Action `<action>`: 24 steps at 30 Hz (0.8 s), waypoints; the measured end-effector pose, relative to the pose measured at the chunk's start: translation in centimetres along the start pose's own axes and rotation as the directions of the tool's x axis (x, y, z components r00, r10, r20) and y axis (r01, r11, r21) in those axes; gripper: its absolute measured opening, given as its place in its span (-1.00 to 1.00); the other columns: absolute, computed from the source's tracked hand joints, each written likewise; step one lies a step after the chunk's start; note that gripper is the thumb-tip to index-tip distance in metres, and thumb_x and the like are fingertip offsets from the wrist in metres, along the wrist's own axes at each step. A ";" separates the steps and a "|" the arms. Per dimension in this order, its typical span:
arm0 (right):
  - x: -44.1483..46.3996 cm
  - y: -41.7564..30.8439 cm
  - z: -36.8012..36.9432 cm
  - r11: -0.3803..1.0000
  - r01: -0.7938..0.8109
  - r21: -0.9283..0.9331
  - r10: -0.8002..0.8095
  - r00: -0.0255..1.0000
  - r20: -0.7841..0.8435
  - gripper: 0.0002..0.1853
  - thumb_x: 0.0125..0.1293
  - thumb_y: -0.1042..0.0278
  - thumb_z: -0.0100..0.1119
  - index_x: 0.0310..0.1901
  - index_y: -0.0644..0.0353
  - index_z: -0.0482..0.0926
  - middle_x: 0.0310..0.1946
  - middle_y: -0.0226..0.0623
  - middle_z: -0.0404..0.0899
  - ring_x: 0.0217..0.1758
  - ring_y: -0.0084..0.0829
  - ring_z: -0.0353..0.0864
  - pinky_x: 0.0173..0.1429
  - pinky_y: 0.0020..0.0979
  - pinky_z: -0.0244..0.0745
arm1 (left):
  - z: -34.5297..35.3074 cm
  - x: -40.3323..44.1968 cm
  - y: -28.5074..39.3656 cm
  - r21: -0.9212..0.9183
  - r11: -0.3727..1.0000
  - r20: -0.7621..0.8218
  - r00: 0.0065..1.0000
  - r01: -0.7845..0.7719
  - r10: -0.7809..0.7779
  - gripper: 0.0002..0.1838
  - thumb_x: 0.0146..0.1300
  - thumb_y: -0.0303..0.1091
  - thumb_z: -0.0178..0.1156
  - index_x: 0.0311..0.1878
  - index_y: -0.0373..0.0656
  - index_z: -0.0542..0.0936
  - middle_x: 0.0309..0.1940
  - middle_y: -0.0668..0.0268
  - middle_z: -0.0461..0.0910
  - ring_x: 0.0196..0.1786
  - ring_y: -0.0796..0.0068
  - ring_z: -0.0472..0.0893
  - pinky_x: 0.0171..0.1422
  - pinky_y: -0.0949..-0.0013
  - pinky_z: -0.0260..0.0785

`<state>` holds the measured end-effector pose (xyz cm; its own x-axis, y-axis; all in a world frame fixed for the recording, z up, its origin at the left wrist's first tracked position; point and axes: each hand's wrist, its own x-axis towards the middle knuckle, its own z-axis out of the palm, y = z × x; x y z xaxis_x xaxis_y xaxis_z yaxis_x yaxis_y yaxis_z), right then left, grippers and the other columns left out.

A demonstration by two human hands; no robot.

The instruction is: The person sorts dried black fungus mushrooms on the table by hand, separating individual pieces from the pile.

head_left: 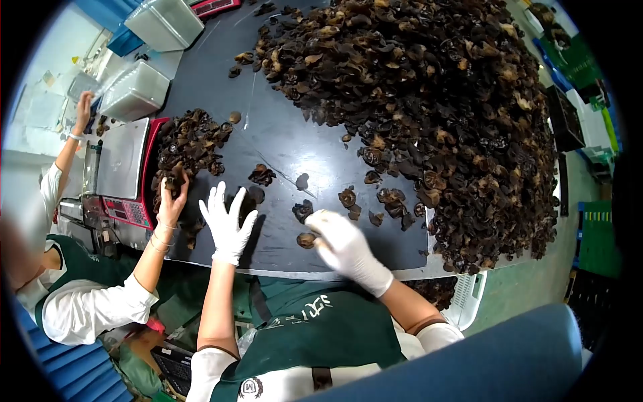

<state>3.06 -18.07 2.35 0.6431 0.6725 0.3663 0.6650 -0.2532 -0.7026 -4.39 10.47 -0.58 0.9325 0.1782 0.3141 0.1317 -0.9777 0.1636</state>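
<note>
My left hand (228,224), in a white glove, lies over the dark tabletop with its fingers spread. Under and beside it are a few pieces of dried wood ear mushroom (256,195). My right hand (347,249), also gloved, is curled, with its fingertips close to a dark wood ear piece (303,212) and its thumb near a browner piece (306,240). Whatever its fingers hold, if anything, is hidden. Loose wood ear pieces (392,198) lie to its right, in front of the large wood ear heap (415,80).
A co-worker's hand (171,202) touches a smaller wood ear pile (191,142) on the left. Beside that pile stands a red scale (127,213) with a metal plate. Clear plastic bins (136,90) stand behind it. A white basket (467,299) sits below the table's front edge.
</note>
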 end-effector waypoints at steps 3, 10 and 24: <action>0.4 1.3 -2.0 0.885 -0.358 -0.298 0.365 0.930 -0.033 -0.37 0.12 0.40 0.36 0.27 0.16 0.45 0.11 -0.12 0.50 0.02 -0.13 0.59 0.06 -0.23 0.59 | -1.1 -1.5 0.8 -0.070 0.997 -0.060 0.998 -0.036 0.031 -0.38 0.16 -0.15 0.41 0.32 0.00 0.54 0.44 -0.01 0.31 0.49 -0.11 0.26 0.57 -0.32 -0.14; 0.1 4.7 0.7 0.968 -0.248 -0.039 0.237 0.955 -0.180 -0.82 0.19 0.62 0.25 -0.19 0.16 0.62 -0.31 -0.26 0.57 -0.25 -0.20 0.66 -0.19 -0.34 0.59 | -1.3 -5.4 9.7 -0.588 0.721 -0.028 0.901 -0.365 0.434 -0.69 0.09 -0.41 0.38 -0.06 -0.21 0.68 -0.07 0.17 0.65 -0.06 0.11 0.63 0.06 0.12 0.49; 2.3 2.8 1.2 0.988 -0.136 -0.075 0.136 0.991 -0.007 -0.79 0.16 0.44 0.30 -0.13 0.11 0.69 -0.31 -0.28 0.65 -0.26 -0.19 0.62 -0.14 -0.22 0.54 | 8.7 -4.8 17.2 -0.702 0.585 0.168 0.704 -0.407 0.691 -0.57 0.37 -0.34 0.07 0.29 -0.17 0.51 0.28 0.13 0.49 0.37 0.10 0.43 0.49 0.09 0.22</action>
<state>5.94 -16.45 0.48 0.7298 0.6273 0.2718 0.5983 -0.3938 -0.6978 -3.66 -8.17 -7.40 0.8034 -0.5685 0.1770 -0.5382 -0.5664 0.6241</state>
